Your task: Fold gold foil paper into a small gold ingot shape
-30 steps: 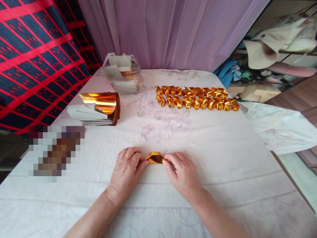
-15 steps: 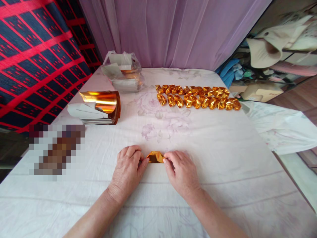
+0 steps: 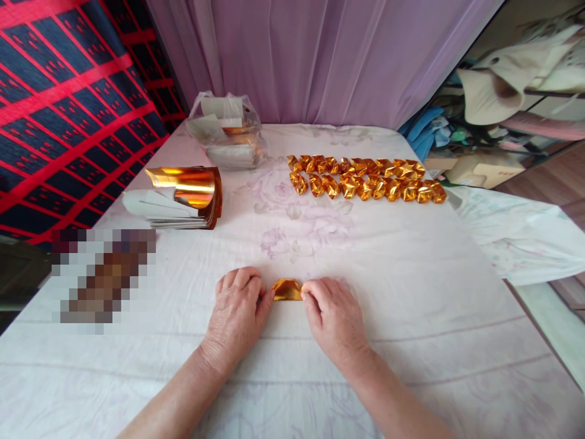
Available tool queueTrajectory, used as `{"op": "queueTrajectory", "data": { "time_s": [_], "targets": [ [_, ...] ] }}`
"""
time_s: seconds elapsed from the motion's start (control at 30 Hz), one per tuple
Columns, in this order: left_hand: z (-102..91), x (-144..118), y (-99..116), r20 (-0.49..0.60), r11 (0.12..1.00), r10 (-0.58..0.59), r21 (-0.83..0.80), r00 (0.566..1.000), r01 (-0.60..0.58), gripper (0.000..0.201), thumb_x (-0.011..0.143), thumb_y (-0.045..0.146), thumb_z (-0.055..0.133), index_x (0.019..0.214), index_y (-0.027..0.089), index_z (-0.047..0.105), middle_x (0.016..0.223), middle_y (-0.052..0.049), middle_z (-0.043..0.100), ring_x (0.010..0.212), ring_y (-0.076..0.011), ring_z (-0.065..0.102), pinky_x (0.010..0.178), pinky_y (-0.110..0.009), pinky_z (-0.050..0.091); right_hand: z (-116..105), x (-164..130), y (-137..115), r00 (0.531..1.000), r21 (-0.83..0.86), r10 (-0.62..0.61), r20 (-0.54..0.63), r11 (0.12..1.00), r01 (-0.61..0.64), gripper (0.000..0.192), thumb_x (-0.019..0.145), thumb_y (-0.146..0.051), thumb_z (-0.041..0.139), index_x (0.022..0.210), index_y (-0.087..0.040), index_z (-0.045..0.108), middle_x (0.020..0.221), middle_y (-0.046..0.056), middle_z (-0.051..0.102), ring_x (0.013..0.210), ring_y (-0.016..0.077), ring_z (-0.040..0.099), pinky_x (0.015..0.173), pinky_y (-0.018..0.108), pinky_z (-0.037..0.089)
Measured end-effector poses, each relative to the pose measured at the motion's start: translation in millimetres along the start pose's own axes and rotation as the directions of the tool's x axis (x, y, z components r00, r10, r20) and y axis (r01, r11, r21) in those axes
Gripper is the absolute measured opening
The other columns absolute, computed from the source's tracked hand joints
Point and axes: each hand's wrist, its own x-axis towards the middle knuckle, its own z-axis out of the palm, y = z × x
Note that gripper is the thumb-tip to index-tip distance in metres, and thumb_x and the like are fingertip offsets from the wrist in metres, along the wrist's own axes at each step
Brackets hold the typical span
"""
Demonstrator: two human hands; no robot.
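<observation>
A small folded gold foil piece (image 3: 286,289) lies on the white cloth-covered table (image 3: 411,292), near its front middle. My left hand (image 3: 237,314) pinches its left end and my right hand (image 3: 333,317) pinches its right end, fingertips pressing it against the cloth. Two rows of finished gold foil pieces (image 3: 368,178) lie at the back right. A stack of gold foil sheets (image 3: 183,198) with its top sheet curled up sits at the back left.
A clear plastic bag with more sheets (image 3: 226,131) stands at the back by the purple curtain (image 3: 320,61). A blurred patch (image 3: 103,277) covers something at the left. A crumpled white cloth (image 3: 516,235) hangs off the right edge.
Both hands have squeezed the gold piece slightly flatter and narrower. The view shifted a little; nothing else on the table moved.
</observation>
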Motion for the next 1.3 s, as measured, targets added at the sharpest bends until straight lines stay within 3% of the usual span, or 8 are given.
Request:
{"op": "queueTrajectory", "data": {
  "time_s": [0.93, 1.13, 1.3],
  "targets": [
    [2.5, -2.1, -2.6, -0.03, 1.0, -0.002, -0.026, 1.0, 0.001, 0.008, 0.093, 0.02, 0.049, 0.087, 0.02, 0.054, 0.099, -0.008, 0.06, 0.092, -0.0257, 0.053, 0.081, -0.042, 0.044, 3.8, -3.0, 2.5, 1.0, -0.045, -0.007, 0.002, 0.999, 0.007, 0.019, 0.098, -0.021, 0.045, 0.09, -0.022, 0.062, 0.082, 0.003, 0.062, 0.077, 0.0187, 0.055, 0.072, 0.031, 0.036],
    [3.3, -0.7, -3.8, -0.03, 0.999, -0.029, -0.044, 0.999, 0.027, 0.008, 0.093, 0.024, 0.051, 0.087, 0.021, 0.055, 0.102, -0.008, 0.061, 0.095, -0.0257, 0.054, 0.083, -0.042, 0.043, 1.7, -3.5, 2.0, 0.998, -0.088, -0.066, 0.009, 0.994, 0.067, 0.023, 0.095, -0.016, 0.049, 0.104, -0.023, 0.069, 0.094, 0.006, 0.064, 0.083, 0.0192, 0.057, 0.075, 0.033, 0.04],
    [4.0, 1.6, -5.1, -0.021, 0.997, -0.034, -0.075, 0.999, 0.033, 0.008, 0.092, 0.022, 0.053, 0.089, 0.022, 0.061, 0.112, -0.008, 0.061, 0.103, -0.0261, 0.055, 0.088, -0.044, 0.043, 1.1, -1.9, -0.4, 0.992, -0.167, -0.127, 0.008, 0.978, 0.127, 0.021, 0.093, -0.012, 0.055, 0.099, -0.024, 0.072, 0.093, 0.005, 0.065, 0.083, 0.0185, 0.055, 0.077, 0.032, 0.041]
  ]
}}
